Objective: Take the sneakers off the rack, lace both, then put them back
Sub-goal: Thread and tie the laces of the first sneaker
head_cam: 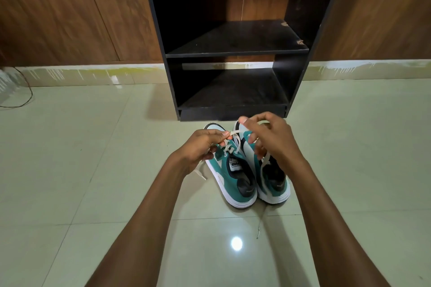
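Observation:
Two teal, white and black sneakers stand side by side on the tiled floor in front of the rack, toes toward it. Over the left sneaker (pixel 235 170), my left hand (pixel 200 147) pinches its cream lace (pixel 234 133), which runs taut across to my right hand (pixel 270 137), also pinching it. The right sneaker (pixel 275 184) is partly hidden under my right hand. A loose lace end (pixel 260 223) trails from it onto the floor. Another lace end (pixel 200 173) lies by my left wrist.
The black shoe rack (pixel 235 50) stands against a wood-panelled wall, with both shelves bare. A dark cable (pixel 25 100) curls on the floor at far left. Glossy pale tiles (pixel 93 170) spread all around the shoes.

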